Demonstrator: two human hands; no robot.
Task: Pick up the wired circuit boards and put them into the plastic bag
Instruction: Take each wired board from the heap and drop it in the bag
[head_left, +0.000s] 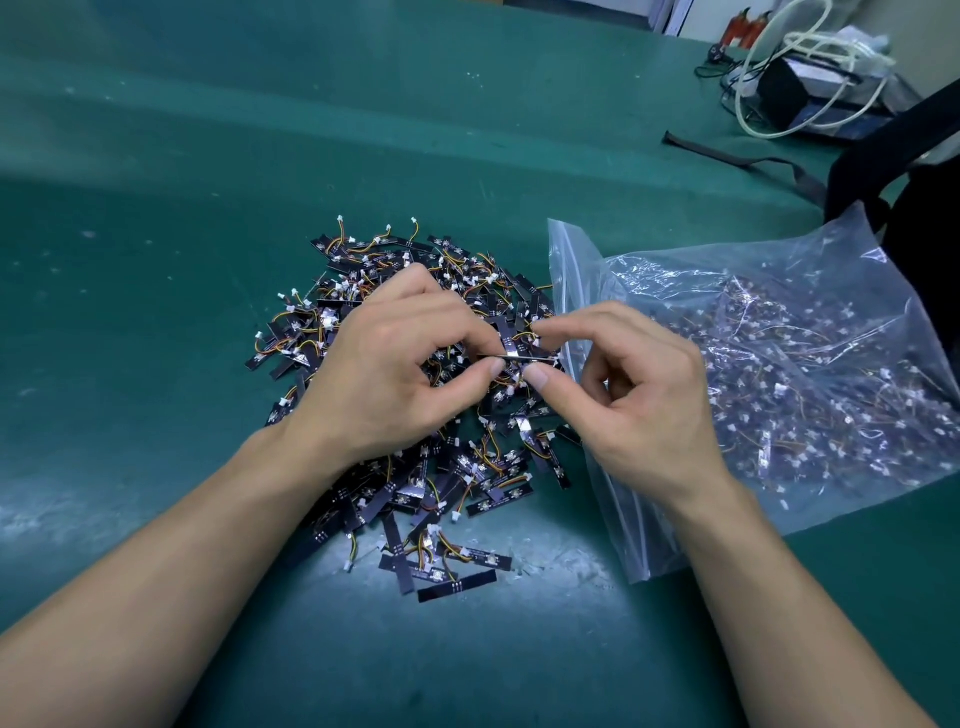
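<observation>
A pile of small black wired circuit boards (415, 483) with orange and yellow wires and white plugs lies on the green table. Above its middle, my left hand (395, 364) and my right hand (634, 384) each pinch one end of a thin black circuit board strip (519, 357), held level between thumb and fingers. A clear plastic zip bag (779, 374) lies to the right of the pile, its open mouth toward the hands, with many boards inside. My right wrist rests over the bag's edge.
The green table mat (156, 312) stretches left and far. At the far right corner stand a black box with coiled white cable (800, 88) and a black strap (737, 156). A dark bag (914, 171) sits at the right edge.
</observation>
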